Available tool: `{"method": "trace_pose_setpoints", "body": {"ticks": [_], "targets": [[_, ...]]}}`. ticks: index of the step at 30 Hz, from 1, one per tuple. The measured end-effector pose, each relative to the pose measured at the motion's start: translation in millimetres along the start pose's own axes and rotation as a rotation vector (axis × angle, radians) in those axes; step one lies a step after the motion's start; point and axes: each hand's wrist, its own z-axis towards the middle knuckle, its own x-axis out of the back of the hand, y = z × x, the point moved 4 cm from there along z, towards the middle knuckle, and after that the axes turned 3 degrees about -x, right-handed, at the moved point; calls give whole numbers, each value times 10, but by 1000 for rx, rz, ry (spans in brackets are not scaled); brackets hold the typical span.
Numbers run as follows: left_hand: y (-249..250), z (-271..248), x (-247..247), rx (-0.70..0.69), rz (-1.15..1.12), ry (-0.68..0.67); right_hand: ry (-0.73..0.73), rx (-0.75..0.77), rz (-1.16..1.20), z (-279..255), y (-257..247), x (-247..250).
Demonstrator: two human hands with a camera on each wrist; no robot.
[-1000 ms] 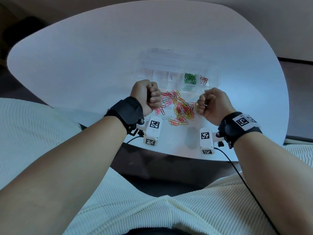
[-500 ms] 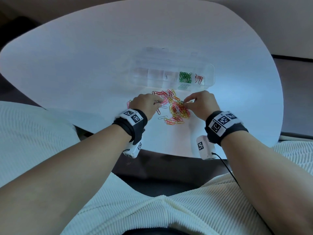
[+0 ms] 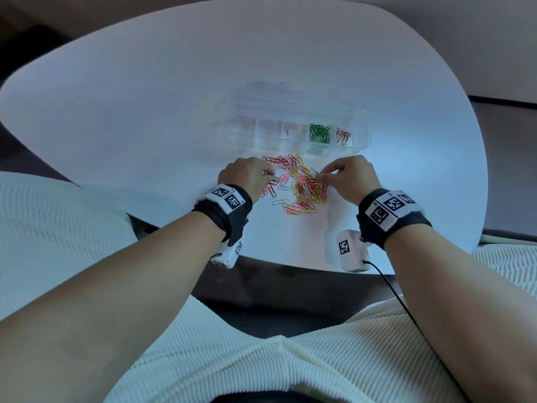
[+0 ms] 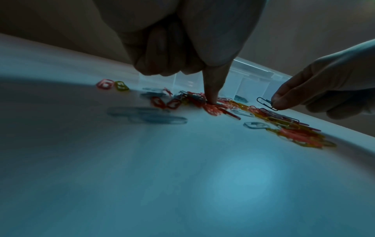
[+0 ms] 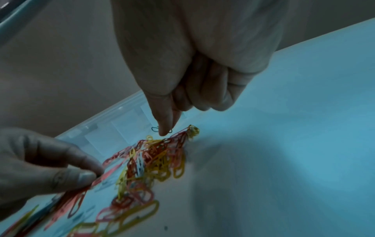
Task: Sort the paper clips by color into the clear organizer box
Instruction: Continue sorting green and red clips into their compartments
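Both hands have come down from fists raised over the heap, seen a second ago, onto the loose pile of coloured wire paper clips (image 3: 299,184) at the centre of the head view. The right hand (image 3: 347,177) now pinches one dark green paper clip (image 4: 266,103) between thumb and forefinger, lifted just clear of the pile. The left hand (image 3: 247,178) has its other fingers curled in while one finger points straight down, its tip pressing into the red clips at the pile's left edge; it grasps nothing that I can see.

The clear plastic organizer box (image 3: 360,117) lies open on the white rounded desk (image 3: 145,112), just above the pile in the frame. One compartment holds green clips (image 3: 319,133), and the rightmost one a few red clips (image 3: 343,136); the others look nearly empty. So sorting is early, and the pinched clip probably belongs with the green ones.
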Motion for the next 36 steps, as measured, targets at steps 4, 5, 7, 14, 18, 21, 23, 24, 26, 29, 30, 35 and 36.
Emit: {"method": "trace_pose_setpoints", "body": {"ticks": [4,5,7,14,18,21,23,24,26,29,30,35,36], "targets": [[16,28,-11,3,60,-31,-53,-12,49,4,0,4],[17,34,-19,6,73,-42,-62,-10,48,0,-6,4],[21,43,-33,13,92,-65,-73,-4,50,-7,-21,7],[19,71,-82,24,151,-164,-114,-8,70,-24,-32,-33],[1,67,-104,26,182,-189,-131,-4,70,-28,-41,-38],[-1,48,-95,19,174,-163,-135,4,72,-40,-51,-50],[12,37,-60,3,163,-126,-133,9,76,-48,-58,-55],[22,31,-41,-9,163,-106,-133,8,79,-50,-60,-53],[39,22,-11,-25,167,-84,-137,7,85,-57,-70,-47],[47,17,9,-14,152,-94,-139,6,91,-62,-77,-44],[48,20,14,-10,156,-101,-140,10,94,-66,-83,-44],[71,33,13,-3,244,-132,-144,29,129,-108,-144,-5],[69,36,1,3,258,-144,-143,31,140,-113,-161,1]]}}
